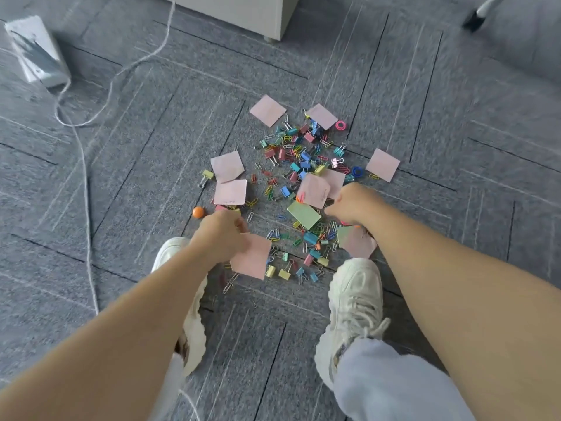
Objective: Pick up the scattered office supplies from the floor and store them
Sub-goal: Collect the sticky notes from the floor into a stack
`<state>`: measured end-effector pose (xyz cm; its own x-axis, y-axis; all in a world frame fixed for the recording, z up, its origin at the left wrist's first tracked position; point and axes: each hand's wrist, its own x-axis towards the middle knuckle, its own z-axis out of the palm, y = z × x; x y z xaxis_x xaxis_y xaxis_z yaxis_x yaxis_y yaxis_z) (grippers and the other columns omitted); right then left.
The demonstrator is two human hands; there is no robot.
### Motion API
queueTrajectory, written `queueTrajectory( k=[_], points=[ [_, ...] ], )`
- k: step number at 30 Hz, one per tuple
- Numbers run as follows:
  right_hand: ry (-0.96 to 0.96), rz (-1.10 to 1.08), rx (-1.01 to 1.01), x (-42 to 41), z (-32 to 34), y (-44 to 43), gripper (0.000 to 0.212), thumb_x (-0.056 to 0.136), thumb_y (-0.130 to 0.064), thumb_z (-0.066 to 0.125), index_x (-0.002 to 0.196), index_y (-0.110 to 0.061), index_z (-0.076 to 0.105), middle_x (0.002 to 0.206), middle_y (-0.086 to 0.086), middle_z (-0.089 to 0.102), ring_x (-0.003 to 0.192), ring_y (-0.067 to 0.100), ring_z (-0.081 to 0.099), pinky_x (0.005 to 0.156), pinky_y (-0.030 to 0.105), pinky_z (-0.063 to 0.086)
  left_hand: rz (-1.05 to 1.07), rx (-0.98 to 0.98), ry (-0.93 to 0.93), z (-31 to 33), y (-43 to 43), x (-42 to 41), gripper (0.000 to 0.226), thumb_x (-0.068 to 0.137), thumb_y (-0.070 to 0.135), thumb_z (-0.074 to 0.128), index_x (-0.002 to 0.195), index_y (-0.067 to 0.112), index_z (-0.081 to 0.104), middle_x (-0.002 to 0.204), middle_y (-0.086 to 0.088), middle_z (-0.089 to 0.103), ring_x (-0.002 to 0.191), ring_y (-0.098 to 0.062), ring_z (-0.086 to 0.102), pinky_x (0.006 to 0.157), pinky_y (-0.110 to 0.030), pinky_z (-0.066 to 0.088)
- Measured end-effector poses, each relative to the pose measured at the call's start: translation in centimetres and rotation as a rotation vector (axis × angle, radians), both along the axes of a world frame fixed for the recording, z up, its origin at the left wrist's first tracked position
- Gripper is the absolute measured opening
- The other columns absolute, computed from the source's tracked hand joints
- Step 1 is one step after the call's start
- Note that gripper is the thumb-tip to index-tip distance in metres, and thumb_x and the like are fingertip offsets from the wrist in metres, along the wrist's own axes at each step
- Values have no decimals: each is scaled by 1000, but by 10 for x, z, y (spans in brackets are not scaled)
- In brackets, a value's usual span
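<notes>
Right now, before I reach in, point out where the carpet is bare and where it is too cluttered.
Bare carpet lies between the white cord and the left pink notes, right of the far-right pink note, and in front of the cabinet. Crowded: the clip pile, from the top notes down to the shoes.

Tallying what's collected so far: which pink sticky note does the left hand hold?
The pink note nearest the left shoe; the left hand grips its upper corner, and every other pink one lies farther away.
</notes>
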<state>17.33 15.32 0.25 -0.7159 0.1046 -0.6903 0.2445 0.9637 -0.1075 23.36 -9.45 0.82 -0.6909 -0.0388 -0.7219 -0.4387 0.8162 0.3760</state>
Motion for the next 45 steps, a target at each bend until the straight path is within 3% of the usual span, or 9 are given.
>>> queueTrajectory(
  k=[8,13,17,21,25,33,37,41,45],
  points=[
    [165,-35,-114,-46,-91,-1,51,86,-39,71,127,-13,57,131,11,52,114,29,54,95,38,46,148,140,22,-92,20,-35,18,84,12,66,87,24,53,80,-7,65,59,-23,64,49,-30,46],
    [251,-154,-116,-42,-128,2,13,87,-30,73,78,-23,65,130,12,51,100,29,57,79,29,43,235,164,112,-115,44,-43,23,93,7,53,86,24,67,81,-4,67,56,-18,58,44,-19,40],
    [261,-164,-215,-22,-136,4,30,82,-42,76,92,-26,52,97,-4,56,97,26,55,85,42,48,240,136,154,-111,69,-52,32,95,12,51,119,17,70,116,-2,70,102,-21,64,85,-24,47],
    [260,-206,-217,-5,-144,3,30,87,-37,70,107,-17,60,94,0,63,90,29,59,75,40,48,149,65,142,-106,82,-57,39,94,20,54,130,6,60,130,-12,61,113,-26,56,98,-32,42],
    [250,-479,-485,0,-131,2,18,93,-25,63,80,-12,63,67,-3,56,65,19,51,53,30,34,56,58,170,-108,79,-56,59,92,41,62,140,11,49,133,-5,48,118,-23,50,96,-28,36],
    [-72,-866,-1194,12,-83,19,12,85,-17,66,89,-25,75,94,9,71,90,23,62,82,39,47,47,500,29,-107,69,-66,95,66,76,61,142,20,50,132,6,57,94,-2,59,91,-30,52],
    [-155,-1026,-1374,16,-82,26,17,77,-18,72,93,-12,75,109,23,65,103,33,60,88,38,52,130,806,-209,-101,66,-66,55,74,59,63,118,25,70,108,-1,74,87,-7,65,76,-24,50],
    [-96,-988,-1259,18,-89,29,9,85,-18,66,85,-12,73,90,16,64,87,28,57,72,31,53,211,819,-192,-104,71,-62,45,77,50,64,105,15,74,106,-9,73,95,-20,66,87,-36,52],
    [45,-858,-1036,16,-92,30,8,90,-12,65,94,-7,71,89,15,70,83,27,61,79,41,50,135,712,-122,-104,75,-67,29,83,44,66,98,21,75,96,-3,76,95,-26,71,94,-47,54]
  ],
)
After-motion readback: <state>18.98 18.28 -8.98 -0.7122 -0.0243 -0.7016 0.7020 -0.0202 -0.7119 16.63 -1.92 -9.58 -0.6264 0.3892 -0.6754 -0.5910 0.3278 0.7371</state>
